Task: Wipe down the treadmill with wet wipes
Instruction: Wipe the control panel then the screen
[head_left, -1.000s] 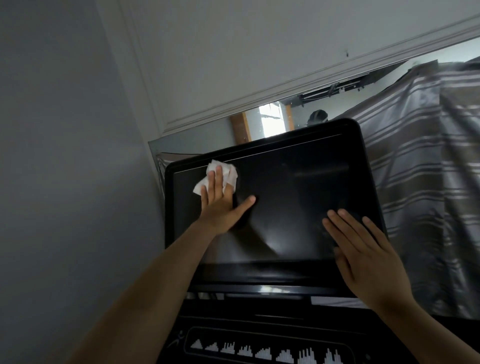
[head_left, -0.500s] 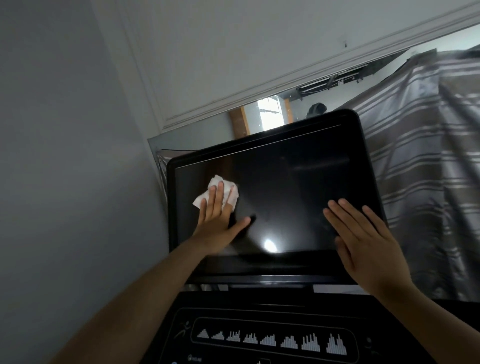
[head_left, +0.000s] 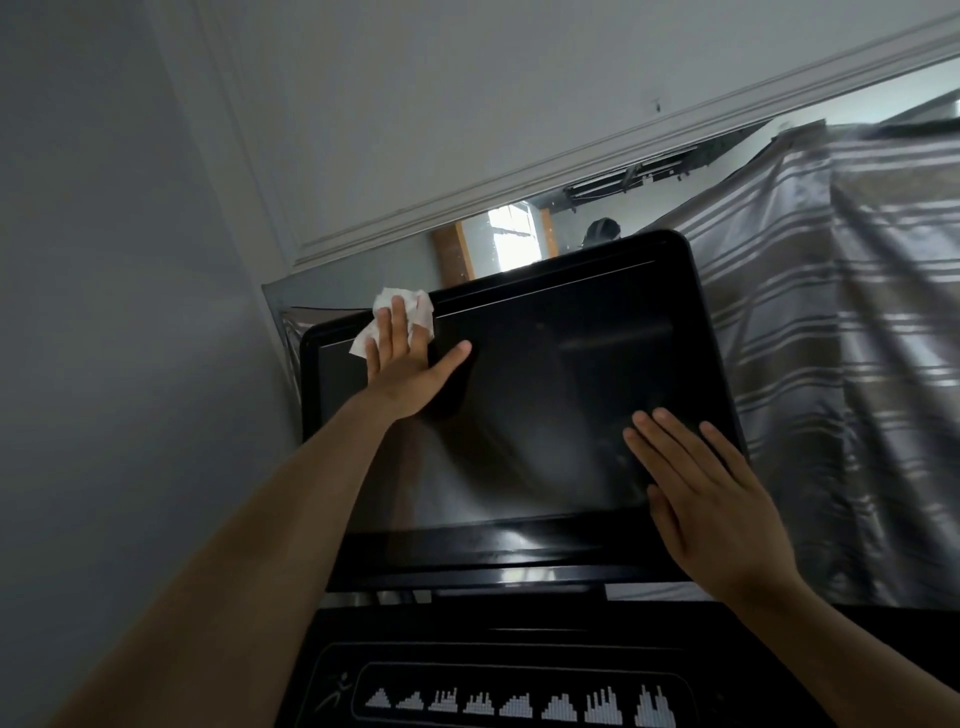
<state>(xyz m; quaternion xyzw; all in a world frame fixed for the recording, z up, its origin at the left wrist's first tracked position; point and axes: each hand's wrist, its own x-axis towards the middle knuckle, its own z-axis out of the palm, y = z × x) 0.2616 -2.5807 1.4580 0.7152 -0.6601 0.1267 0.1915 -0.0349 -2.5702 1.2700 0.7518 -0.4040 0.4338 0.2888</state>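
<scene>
The treadmill's black screen (head_left: 545, 395) fills the middle of the view, tilted toward me. My left hand (head_left: 402, 364) lies flat with straight fingers, pressing a white wet wipe (head_left: 410, 309) against the screen's upper left edge. The wipe sticks out above and left of the fingertips. My right hand (head_left: 711, 499) rests flat with fingers spread on the screen's lower right corner. Below the screen lies the dark console panel (head_left: 519, 696) with white workout-profile icons.
A grey wall (head_left: 104, 312) stands close on the left. Behind the screen hangs a mirror (head_left: 519, 239) under a moulded ledge. A grey striped cloth (head_left: 841, 338) drapes down on the right, right next to the screen's edge.
My left hand slid the wipe down the screen's left side, then up to its top left edge. My right hand stayed flat on the lower right corner.
</scene>
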